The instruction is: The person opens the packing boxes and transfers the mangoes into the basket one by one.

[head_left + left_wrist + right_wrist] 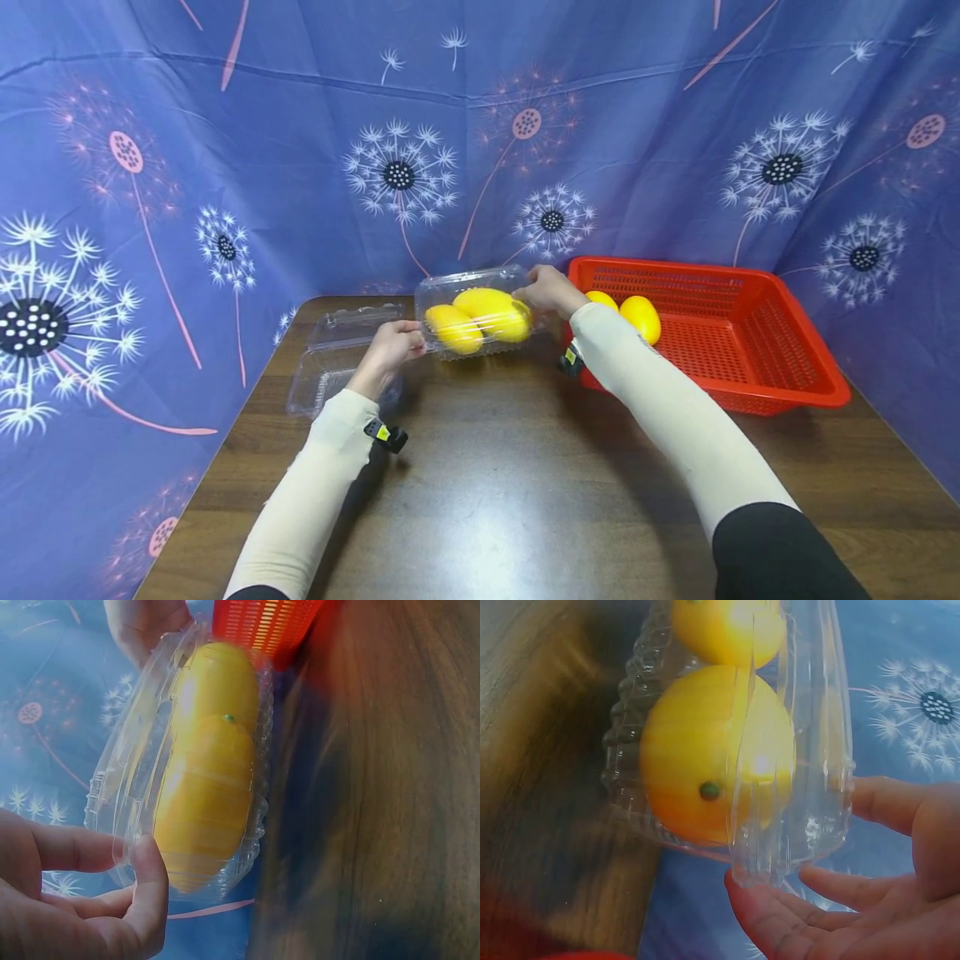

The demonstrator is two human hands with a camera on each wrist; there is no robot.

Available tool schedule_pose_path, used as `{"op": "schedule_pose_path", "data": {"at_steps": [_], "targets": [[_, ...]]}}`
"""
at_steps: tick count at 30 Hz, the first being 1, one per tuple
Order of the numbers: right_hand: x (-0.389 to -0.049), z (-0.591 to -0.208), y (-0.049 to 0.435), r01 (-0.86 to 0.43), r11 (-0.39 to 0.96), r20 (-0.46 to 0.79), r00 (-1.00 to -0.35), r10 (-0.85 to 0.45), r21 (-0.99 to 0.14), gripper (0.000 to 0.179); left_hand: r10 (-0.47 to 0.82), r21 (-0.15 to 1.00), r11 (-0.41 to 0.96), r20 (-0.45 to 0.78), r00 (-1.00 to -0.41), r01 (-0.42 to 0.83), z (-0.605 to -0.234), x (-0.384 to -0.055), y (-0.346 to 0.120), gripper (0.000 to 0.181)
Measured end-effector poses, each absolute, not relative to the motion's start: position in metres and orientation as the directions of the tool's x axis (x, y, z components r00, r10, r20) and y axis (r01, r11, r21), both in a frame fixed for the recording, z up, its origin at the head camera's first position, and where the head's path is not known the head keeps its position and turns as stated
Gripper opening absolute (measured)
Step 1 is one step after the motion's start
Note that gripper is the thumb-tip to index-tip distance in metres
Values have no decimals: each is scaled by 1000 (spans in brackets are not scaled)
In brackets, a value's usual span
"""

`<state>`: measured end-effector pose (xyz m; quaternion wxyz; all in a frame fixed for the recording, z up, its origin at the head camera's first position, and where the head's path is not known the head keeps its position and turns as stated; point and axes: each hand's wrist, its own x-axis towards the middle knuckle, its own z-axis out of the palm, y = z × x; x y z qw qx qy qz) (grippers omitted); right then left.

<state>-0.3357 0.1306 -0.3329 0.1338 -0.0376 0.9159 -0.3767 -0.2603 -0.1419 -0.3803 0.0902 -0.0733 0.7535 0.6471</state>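
Note:
Both hands hold a clear plastic clamshell box [448, 290], its lid closed over two yellow mangoes [491, 312]. At the box's left end, the left hand [392, 352] pinches the rim between thumb and forefinger, as the left wrist view shows. The right hand [553, 292] grips the opposite end; in the right wrist view its fingers [780, 919] lie at the end tab, with another digit on the side. The box appears raised off the table and tilted. Through the plastic, one mango [712, 742] shows a dark stem spot.
On the left of the wooden table [480, 467] lies another clear plastic box [318, 375], lid open, partly behind the left hand. A red perforated basket [795, 392] stands at the right, with mangoes [640, 319] at its left end. Blue patterned cloth [465, 150] hangs behind.

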Motion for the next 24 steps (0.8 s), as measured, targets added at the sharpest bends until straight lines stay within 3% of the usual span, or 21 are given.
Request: {"op": "schedule_pose_path", "data": {"at_steps": [6, 24], "targets": [[-323, -326, 136, 51, 633, -228, -953, -201, -772, 61, 21, 971, 131, -205, -979, -201, -378, -250, -144, 43], [-282, -316, 153, 1, 558, -198, -936, -291, -830, 54, 84, 977, 123, -184, -979, -173, -378, -211, -151, 45]]}}
